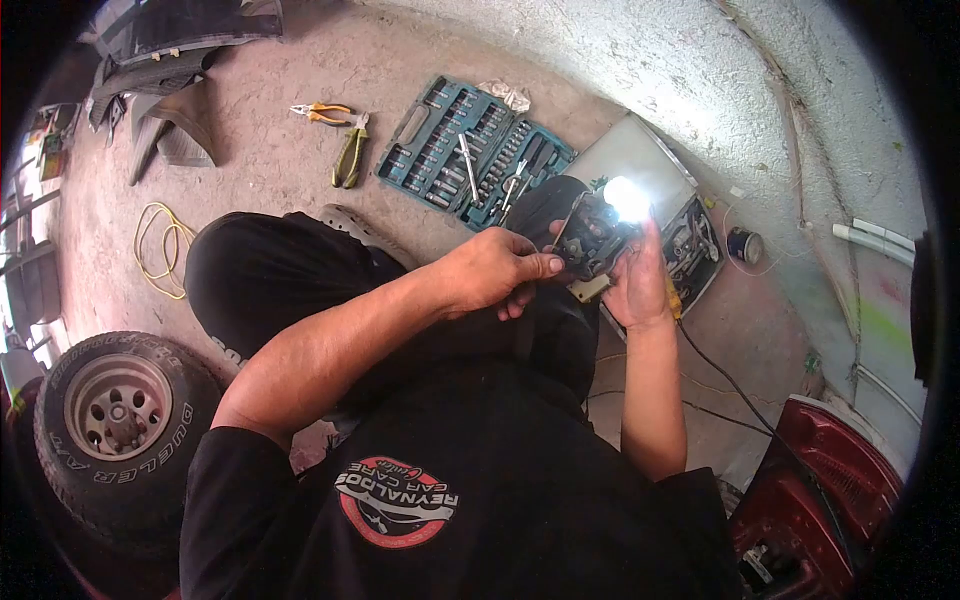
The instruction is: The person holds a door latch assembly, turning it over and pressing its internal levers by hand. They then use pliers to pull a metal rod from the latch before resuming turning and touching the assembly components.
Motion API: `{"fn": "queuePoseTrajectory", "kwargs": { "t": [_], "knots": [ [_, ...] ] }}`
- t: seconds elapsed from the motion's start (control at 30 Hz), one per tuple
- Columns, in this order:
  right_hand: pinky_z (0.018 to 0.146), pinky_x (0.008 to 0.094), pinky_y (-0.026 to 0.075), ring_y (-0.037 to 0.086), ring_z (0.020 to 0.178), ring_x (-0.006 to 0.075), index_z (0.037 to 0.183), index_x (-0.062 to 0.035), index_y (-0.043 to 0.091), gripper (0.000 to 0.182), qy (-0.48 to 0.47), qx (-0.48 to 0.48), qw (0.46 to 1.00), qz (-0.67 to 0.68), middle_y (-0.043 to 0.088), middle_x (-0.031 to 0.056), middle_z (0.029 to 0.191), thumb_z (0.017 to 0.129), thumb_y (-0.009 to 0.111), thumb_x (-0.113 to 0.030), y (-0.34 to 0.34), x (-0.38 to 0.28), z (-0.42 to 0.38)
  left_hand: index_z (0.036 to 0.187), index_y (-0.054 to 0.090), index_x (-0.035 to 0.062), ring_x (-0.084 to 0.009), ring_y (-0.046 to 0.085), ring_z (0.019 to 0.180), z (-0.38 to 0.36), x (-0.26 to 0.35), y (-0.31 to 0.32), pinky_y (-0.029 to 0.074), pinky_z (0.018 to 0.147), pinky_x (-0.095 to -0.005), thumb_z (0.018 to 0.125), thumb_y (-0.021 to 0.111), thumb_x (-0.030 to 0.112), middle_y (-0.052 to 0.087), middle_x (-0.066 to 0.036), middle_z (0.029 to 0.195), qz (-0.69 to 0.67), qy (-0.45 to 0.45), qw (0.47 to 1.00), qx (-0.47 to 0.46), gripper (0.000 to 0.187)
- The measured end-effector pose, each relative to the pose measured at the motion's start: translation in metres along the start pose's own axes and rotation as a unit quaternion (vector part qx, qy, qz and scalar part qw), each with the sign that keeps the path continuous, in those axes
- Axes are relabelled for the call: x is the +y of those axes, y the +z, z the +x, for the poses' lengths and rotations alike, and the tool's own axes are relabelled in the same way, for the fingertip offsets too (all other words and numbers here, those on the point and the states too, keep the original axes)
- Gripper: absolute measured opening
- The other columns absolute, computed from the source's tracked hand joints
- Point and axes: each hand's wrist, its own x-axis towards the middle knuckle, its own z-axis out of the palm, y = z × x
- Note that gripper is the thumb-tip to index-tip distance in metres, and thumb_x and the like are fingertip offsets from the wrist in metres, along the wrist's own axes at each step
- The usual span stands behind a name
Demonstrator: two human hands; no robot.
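Above my lap is a dark mechanical part with a metal plate edge [590,235]; its exact kind I cannot make out. My left hand [505,270] is closed at its left side, thumb pressed along the edge and fingers curled below. From the right, my right hand [640,280] grips the same part with the palm turned up. A glaring white light [627,198] shines at my right fingertips and washes out detail there; its source is hidden by the glare. Just behind my right wrist shows a yellow object [675,303] beside a black cord [725,372].
An open teal socket set [405,178] lies ahead, with yellow-handled pliers [325,113] and green-handled pliers [349,160] left of it. A grey panel [640,160] leans near the wall, by a small can [744,245]. A tire [115,430] and dark red panel [825,470] flank me.
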Motion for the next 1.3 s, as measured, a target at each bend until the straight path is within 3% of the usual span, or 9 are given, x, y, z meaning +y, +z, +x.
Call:
{"fn": "queuePoseTrajectory", "kwargs": {
  "t": [0.17,0.37,0.53,0.67,0.83,0.93,1.3],
  "knots": [
    [0.087,0.0452,0.06,0.069,0.107,0.0318,0.139,-0.0034,0.047,0.067,-0.014,0.047,0.999,-0.002,0.066,0.0236,0.122,0.105,0.025,-0.057,0.002,0.001,-0.002,0.095,0.066,-0.0036,-0.0149,0.056,0.057,-0.002,0.003,0.0,0.046,0.053,-0.0302,0.101,0.061,0.036,0.056,-0.005,0.065,-0.012,-0.007,1.0,0.009,0.04],
    [0.092,0.0453,0.057,0.068,0.107,0.0303,0.14,-0.004,0.047,0.06,-0.042,0.002,0.998,-0.042,0.065,0.023,0.123,0.106,0.033,-0.051,0.003,0.003,-0.011,0.094,0.064,-0.0032,-0.0151,0.056,0.057,-0.003,0.003,-0.002,0.046,0.054,-0.0304,0.101,0.062,0.033,0.056,-0.005,0.065,-0.028,-0.006,1.0,-0.006,0.037],
    [0.095,0.046,0.056,0.068,0.109,0.0325,0.139,-0.003,0.048,0.065,-0.032,0.044,0.998,0.008,0.065,0.0236,0.123,0.105,0.03,-0.056,0.004,0.007,-0.009,0.093,0.066,-0.0031,-0.0149,0.057,0.058,0.0,-0.004,0.001,0.046,0.054,-0.03,0.1,0.064,0.031,0.057,-0.005,0.066,-0.006,0.0,1.0,0.022,0.035],
    [0.095,0.0466,0.056,0.066,0.113,0.0338,0.137,-0.0027,0.05,0.07,-0.014,-0.003,1.0,0.013,0.065,0.0227,0.123,0.104,0.028,-0.06,0.004,0.0,-0.008,0.09,0.066,-0.0035,-0.0151,0.054,0.052,0.0,-0.003,-0.001,0.043,0.048,-0.0304,0.097,0.068,0.034,0.056,-0.005,0.062,-0.03,-0.007,0.999,0.03,0.038],
    [0.094,0.0459,0.055,0.065,0.114,0.0316,0.136,-0.0033,0.051,0.071,-0.036,0.016,0.999,-0.026,0.065,0.0191,0.122,0.104,0.028,-0.062,0.009,0.003,-0.009,0.083,0.064,-0.0057,-0.0148,0.053,0.043,-0.001,-0.003,-0.001,0.041,0.037,-0.0295,0.094,0.072,0.037,0.055,-0.006,0.057,-0.062,-0.039,0.997,0.014,0.045],
    [0.096,0.0454,0.054,0.065,0.113,0.0305,0.135,-0.0038,0.05,0.07,-0.016,0.015,0.998,-0.06,0.065,0.0183,0.122,0.104,0.029,-0.062,0.011,-0.001,-0.013,0.083,0.063,-0.0068,-0.0158,0.054,0.042,-0.005,0.002,-0.002,0.044,0.036,-0.0301,0.096,0.068,0.043,0.053,-0.006,0.054,-0.002,-0.078,0.996,0.047,0.051],
    [0.1,0.0458,0.051,0.065,0.113,0.0304,0.137,-0.0046,0.047,0.06,-0.056,0.033,0.997,-0.039,0.065,0.0212,0.122,0.106,0.035,-0.054,0.011,0.004,-0.008,0.086,0.063,-0.0084,-0.0187,0.059,0.044,0.002,-0.006,0.0,0.049,0.038,-0.0315,0.098,0.062,0.048,0.054,-0.008,0.054,-0.048,-0.058,0.997,0.022,0.058]
  ]
}}
